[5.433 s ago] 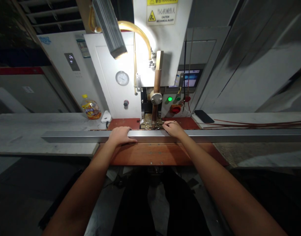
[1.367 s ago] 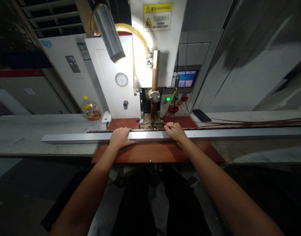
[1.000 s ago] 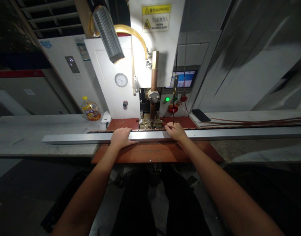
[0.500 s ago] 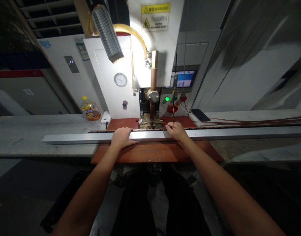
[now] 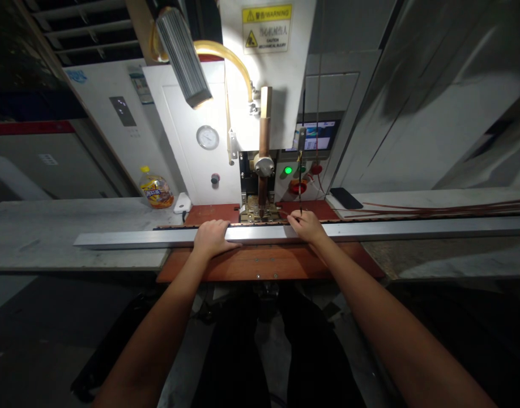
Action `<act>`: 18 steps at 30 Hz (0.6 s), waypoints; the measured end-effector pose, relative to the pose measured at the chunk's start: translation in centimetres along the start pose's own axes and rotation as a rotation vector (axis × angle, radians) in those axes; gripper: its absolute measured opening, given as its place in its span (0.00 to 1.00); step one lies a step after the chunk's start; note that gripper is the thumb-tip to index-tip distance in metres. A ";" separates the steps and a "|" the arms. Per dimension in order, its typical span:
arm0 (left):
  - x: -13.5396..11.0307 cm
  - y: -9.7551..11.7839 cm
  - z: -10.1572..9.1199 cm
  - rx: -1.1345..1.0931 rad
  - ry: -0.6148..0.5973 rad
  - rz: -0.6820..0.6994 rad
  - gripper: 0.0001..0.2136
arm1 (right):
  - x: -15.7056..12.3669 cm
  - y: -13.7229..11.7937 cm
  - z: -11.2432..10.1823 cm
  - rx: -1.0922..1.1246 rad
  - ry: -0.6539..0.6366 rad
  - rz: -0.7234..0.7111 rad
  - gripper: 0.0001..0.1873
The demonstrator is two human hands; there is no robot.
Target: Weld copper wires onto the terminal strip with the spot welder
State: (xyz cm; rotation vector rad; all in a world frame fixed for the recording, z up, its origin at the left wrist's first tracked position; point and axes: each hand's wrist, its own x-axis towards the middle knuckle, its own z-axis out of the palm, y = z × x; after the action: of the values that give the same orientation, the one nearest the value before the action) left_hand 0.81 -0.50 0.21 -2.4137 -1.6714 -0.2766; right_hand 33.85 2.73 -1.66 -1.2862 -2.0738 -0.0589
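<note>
A long silver metal bar (image 5: 124,238) lies across the bench in front of the machine. My left hand (image 5: 211,238) is wrapped over it, thumb along the near side and fingers over the top. Close to the electrode, my right hand (image 5: 307,226) is closed at the bar, its fingers pinched around the lower end of a thin dark rod (image 5: 300,195); its tip is hidden. Between my hands, a copper-coloured vertical electrode (image 5: 263,190) comes down just behind the bar onto a small metal fixture (image 5: 252,212). A dark strip edged in copper runs along the bar's back.
Thin brown rods (image 5: 447,209) lie behind the bar at right, near a black phone (image 5: 346,198). A yellow-capped bottle (image 5: 157,190) and a white device (image 5: 182,204) stand at left. A lamp (image 5: 183,56) hangs over the machine. The red-brown board (image 5: 238,266) forms the near edge.
The bar and both hands have shifted very slightly to the right relative to the machine. The picture on the machine's screen has changed. Both grips look the same.
</note>
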 end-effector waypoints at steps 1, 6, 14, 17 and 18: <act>0.0 0.0 0.0 0.000 0.000 0.003 0.34 | 0.0 0.1 0.0 0.003 0.002 -0.001 0.19; 0.1 0.2 0.0 0.017 0.014 0.016 0.33 | -0.1 0.4 0.1 0.028 0.045 -0.019 0.19; 0.1 0.5 0.1 0.028 0.043 0.028 0.33 | -0.2 0.6 0.0 0.050 0.070 -0.033 0.19; 0.1 0.6 0.0 0.027 0.040 0.024 0.33 | -0.2 0.6 -0.1 0.050 0.071 -0.034 0.19; 0.1 0.6 0.0 0.027 0.038 0.023 0.33 | -0.2 0.6 -0.1 0.051 0.073 -0.035 0.19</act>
State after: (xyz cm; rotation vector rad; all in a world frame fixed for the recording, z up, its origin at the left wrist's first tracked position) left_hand 1.40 -0.64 0.20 -2.3913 -1.6195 -0.2923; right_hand 34.44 2.83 -1.87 -1.1999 -2.0230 -0.0670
